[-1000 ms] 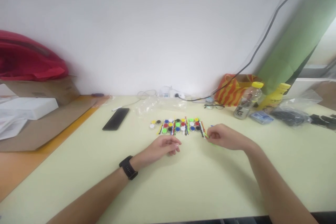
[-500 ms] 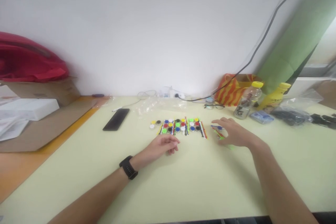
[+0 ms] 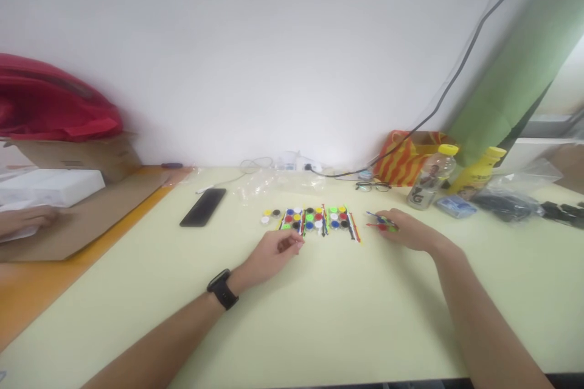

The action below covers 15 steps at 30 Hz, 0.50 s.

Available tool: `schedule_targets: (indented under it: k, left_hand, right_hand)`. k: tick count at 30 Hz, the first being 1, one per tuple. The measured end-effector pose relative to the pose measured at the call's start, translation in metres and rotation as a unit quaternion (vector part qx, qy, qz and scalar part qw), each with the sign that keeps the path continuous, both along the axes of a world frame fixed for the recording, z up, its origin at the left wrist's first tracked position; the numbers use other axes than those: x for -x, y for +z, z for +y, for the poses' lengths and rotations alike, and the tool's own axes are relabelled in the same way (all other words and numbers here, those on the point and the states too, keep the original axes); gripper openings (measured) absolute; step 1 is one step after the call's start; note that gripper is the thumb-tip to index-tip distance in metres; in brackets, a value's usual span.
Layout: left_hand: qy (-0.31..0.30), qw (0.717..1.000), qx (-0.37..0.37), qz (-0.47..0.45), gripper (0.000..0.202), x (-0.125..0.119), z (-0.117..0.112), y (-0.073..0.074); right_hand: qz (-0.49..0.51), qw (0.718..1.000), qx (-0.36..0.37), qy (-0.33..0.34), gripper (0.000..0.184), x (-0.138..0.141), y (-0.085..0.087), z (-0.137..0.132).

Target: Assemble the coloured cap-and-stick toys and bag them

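Note:
At the front left of a row of small coloured discs [image 3: 318,217] and thin coloured sticks [image 3: 351,225] is my left hand [image 3: 274,255], a black watch [image 3: 222,289] on its wrist. Its fingers are curled with the thumb near the fingertips; whatever they hold, if anything, is hidden. To the right of the row, my right hand [image 3: 408,230] is closed around a small bunch of coloured sticks [image 3: 378,220] in blue, red and green. Round pieces appear among them, partly hidden by the fingers. Three loose discs [image 3: 271,215] lie left of the row.
A black phone [image 3: 203,207] lies left. At the far left, another person's hand [image 3: 31,219] rests by a white box [image 3: 64,186] on cardboard [image 3: 104,213]. Eyeglasses [image 3: 373,186], a striped bag [image 3: 396,158], a clear bottle [image 3: 431,179] and a yellow bottle [image 3: 477,173] stand back right.
My right hand's fingers have drawn in around the coloured sticks. My left hand has shifted slightly left and its fingers have curled closer. Another person's hand has appeared at the far left.

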<state>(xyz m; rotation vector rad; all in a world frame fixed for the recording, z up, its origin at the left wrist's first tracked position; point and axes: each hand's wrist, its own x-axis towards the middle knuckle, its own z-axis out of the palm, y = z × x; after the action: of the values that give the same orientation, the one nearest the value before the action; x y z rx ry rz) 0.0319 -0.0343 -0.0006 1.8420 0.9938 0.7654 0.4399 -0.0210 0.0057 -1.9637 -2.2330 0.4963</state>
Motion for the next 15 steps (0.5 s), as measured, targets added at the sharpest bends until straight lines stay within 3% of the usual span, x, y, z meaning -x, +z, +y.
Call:
schedule_targets:
  k: [5,10,15]
  left_hand:
    - [0.002,0.983,-0.166,0.074,0.018,0.004,0.003,0.002]
    - [0.106,0.943,-0.300,0.095,0.011,0.013,0.022,0.001]
    - [0.193,0.920,-0.305,0.152,0.008,0.030,0.042,-0.008]
  right_hand:
    - [-0.020,1.000,-0.015,0.001,0.055,0.007,0.000,-0.002]
    - [-0.031,0.989,-0.141,-0.018,0.064,0.021,-0.003,-0.002]
    - [0.017,0.963,-0.265,-0.034,0.067,0.040,0.000,-0.002]
